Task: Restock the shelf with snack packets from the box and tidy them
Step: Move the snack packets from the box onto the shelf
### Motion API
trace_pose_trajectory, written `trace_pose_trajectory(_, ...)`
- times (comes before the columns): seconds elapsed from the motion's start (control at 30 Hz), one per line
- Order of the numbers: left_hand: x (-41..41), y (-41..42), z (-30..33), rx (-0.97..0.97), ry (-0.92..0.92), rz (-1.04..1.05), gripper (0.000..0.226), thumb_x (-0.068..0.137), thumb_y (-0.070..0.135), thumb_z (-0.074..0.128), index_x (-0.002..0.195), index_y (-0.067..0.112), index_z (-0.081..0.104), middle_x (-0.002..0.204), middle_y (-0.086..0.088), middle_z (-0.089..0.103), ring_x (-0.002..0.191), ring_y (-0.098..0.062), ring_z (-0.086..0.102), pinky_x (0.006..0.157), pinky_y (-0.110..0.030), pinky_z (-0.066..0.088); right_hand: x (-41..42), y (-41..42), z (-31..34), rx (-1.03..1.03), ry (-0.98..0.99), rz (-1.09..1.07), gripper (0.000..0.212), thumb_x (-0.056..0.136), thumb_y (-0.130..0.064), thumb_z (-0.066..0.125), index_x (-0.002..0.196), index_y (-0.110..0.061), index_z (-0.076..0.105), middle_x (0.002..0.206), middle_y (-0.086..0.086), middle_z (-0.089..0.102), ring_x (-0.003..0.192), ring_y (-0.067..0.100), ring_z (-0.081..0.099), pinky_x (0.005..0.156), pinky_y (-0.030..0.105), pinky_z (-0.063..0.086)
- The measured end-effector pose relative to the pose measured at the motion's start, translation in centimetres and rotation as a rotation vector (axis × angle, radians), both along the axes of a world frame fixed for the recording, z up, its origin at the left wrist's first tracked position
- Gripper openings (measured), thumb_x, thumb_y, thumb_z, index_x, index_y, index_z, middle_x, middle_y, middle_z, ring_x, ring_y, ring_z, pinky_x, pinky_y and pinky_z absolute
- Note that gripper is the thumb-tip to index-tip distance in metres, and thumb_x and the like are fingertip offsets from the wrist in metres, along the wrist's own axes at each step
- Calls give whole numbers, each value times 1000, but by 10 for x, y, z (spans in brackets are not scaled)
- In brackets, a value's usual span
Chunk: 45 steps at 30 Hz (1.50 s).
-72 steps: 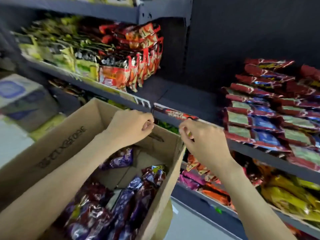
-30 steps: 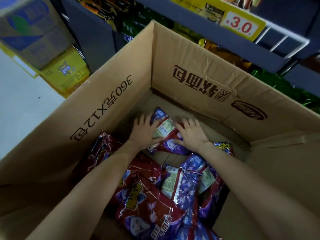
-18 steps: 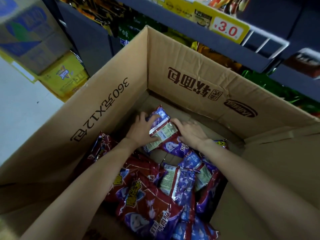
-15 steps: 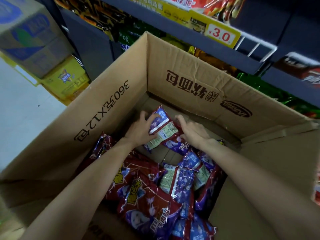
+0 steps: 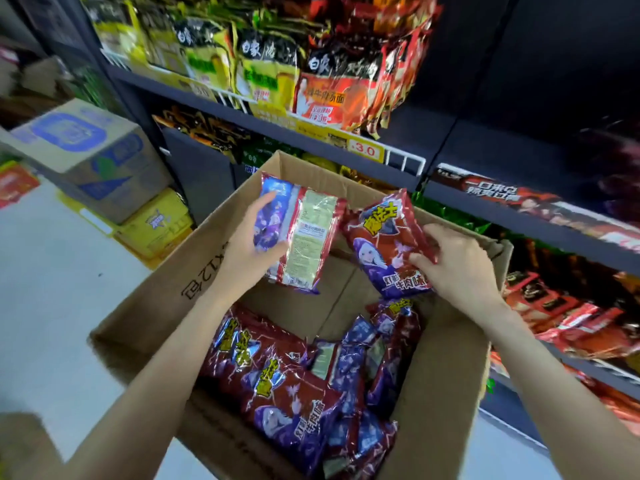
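An open cardboard box [image 5: 446,382] stands in front of the shelves with several red-and-purple snack packets [image 5: 277,382] lying in its near part. My left hand [image 5: 251,247] holds one packet [image 5: 304,237] above the box, its pale back label facing me. My right hand [image 5: 460,268] grips a second packet [image 5: 384,240] by its right edge, printed front up. The two packets are side by side and nearly touching. The dark shelf [image 5: 540,150] straight ahead has a bare stretch behind a red promo strip.
Yellow and red noodle packs [image 5: 277,64] fill the upper shelf at left, with a 3.0 price tag [image 5: 365,150] on its rail. Red packets [image 5: 561,306] lie on the lower right shelf. Stacked cartons [image 5: 90,157] stand on the floor at left.
Both hands went from the shelf edge down into the box, closed on packets there, and have now lifted one packet each above the box. The view has tilted back up to the shelves.
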<state>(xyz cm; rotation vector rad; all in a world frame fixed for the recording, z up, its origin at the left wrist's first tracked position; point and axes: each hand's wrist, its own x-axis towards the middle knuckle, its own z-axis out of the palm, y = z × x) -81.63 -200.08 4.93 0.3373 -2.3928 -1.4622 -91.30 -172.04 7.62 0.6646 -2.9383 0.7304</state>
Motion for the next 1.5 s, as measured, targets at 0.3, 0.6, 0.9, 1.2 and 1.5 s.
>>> trace_pose_trajectory(0.3,-4,82,58,106,203,-45,68,87,9,64,137,40,30,137,19,39,123,7,42,94,-16,44,-2,105,86,-364,480,-167,24,87,-16,66,108,-5,59,95,10,63,82,26,58,65,27,36)
trace_pose_trajectory(0.6,-39,130,80,-14,257,-73,71,83,16,69,136,44,30,139,22,38,125,6,40,98,-22,43,-79,141,69,-240,678,-236,23,90,-10,59,111,-1,54,101,15,58,86,34,59,62,36,46)
trace_pose_trajectory(0.9,-59,144,74,-42,256,-61,70,84,17,68,140,35,30,136,14,39,120,2,46,85,-14,49,-80,149,69,310,511,-212,33,78,6,62,107,-9,53,92,11,61,81,39,62,59,40,44)
trace_pose_trajectory(1.2,-70,148,77,-60,282,-70,69,84,20,69,129,51,26,138,10,38,125,-10,46,84,-26,53,-89,137,88,581,243,-160,49,91,-11,52,137,-20,38,106,9,67,120,33,53,107,34,31)
trace_pose_trajectory(1.5,-74,149,84,0,321,-90,68,82,21,69,132,45,30,136,13,39,123,-6,46,85,-26,54,-42,166,100,34,339,5,36,90,-8,56,125,-17,58,119,5,62,111,25,56,84,40,51)
